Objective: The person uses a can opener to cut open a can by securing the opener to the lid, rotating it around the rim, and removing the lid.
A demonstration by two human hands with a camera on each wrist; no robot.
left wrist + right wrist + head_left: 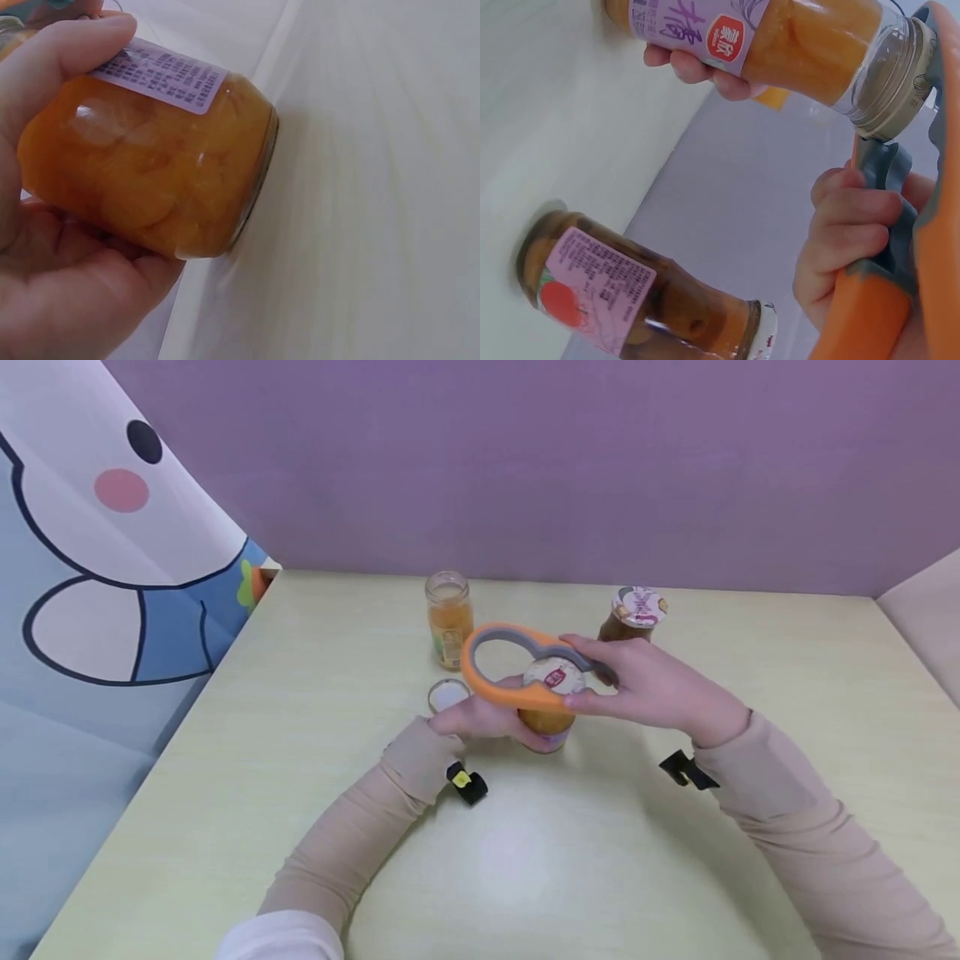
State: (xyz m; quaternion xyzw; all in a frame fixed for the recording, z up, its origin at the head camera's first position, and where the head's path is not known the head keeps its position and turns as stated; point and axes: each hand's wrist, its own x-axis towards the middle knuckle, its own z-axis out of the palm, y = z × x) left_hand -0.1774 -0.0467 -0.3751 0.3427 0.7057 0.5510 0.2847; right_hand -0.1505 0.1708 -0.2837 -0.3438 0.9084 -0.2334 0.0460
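Note:
My left hand (pixel 483 718) grips a glass jar of orange fruit (pixel 546 721), thumb over its label and fingers round the far side. In the left wrist view the base of this jar (pixel 169 180) is right at the tabletop. Its pale patterned lid (pixel 555 675) is still on. With my right hand (pixel 648 685) I hold an orange and grey jar opener (pixel 472 672) by its handles. The opener's frame surrounds the lid from both sides, and in the right wrist view its grey inner teeth (pixel 885 161) are right at the lid's edge.
Behind my left hand stands an uncovered jar (pixel 450 622) with orange contents. A loose round lid (pixel 448 695) lies in front of it. Behind my right hand is a lidded jar of dark fruit (pixel 697 315). A purple partition (pixel 525 485) rises along the table's back edge.

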